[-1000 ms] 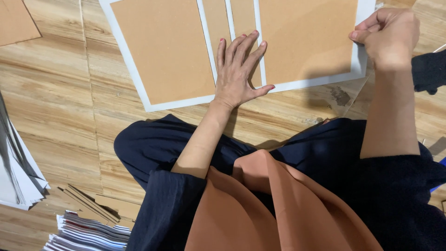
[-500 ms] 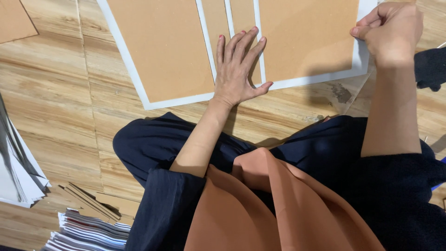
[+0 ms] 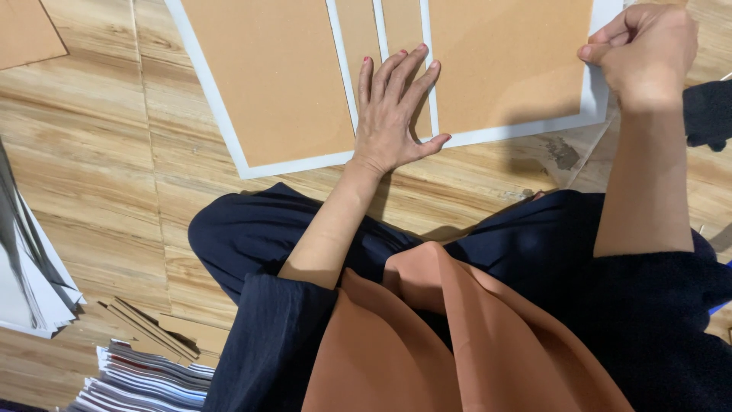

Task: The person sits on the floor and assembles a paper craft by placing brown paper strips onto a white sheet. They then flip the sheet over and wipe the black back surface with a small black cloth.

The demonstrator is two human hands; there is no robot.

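**A:** What does the head camera show?

**B:** A person sits on a wooden floor [image 3: 91,175]. A white sheet [image 3: 229,137] lies in front of them with brown cardboard panels [image 3: 274,76] laid on it, white strips showing between the panels.

**A:** And the left hand?

**B:** The left hand [image 3: 393,114] lies flat, fingers spread, palm pressing down on the narrow middle panels near the sheet's near edge. It grips nothing.

**A:** The right one?

**B:** The right hand [image 3: 640,53] is curled at the sheet's right edge, thumb and fingers pinching the white border there, beside the large right panel [image 3: 507,61].

**A:** Anything else around?

**B:** A stack of papers [image 3: 145,378] at the lower left, some cardboard strips [image 3: 149,328] just above it, and another pile of sheets [image 3: 30,282] at the left edge.
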